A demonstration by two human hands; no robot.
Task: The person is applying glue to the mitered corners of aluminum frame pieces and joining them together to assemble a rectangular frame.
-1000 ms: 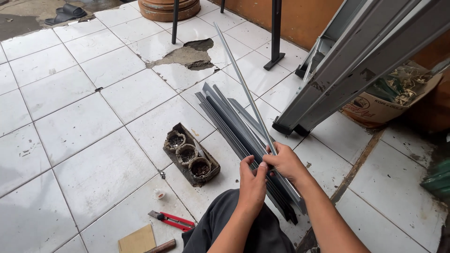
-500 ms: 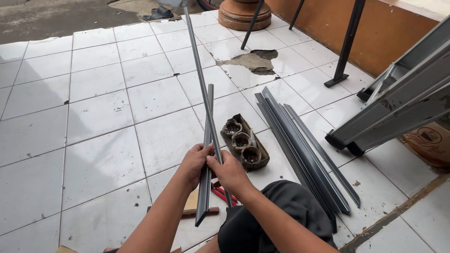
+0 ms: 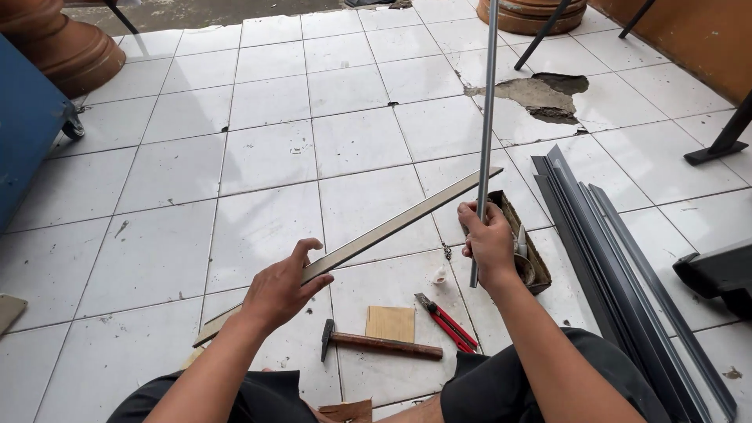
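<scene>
Head view: your left hand (image 3: 278, 290) curls loosely around a flat metal strip (image 3: 368, 243), thumb and fingers partly open, the strip slanting from near left up to the far right. Your right hand (image 3: 487, 243) is closed in a fist around a thin grey rod (image 3: 487, 117) held almost upright. On the tiled floor (image 3: 266, 157) near you lie a hammer (image 3: 380, 343), red-handled pliers (image 3: 445, 321) and a small wooden block (image 3: 390, 323). Long grey profiles (image 3: 619, 258) lie to the right.
</scene>
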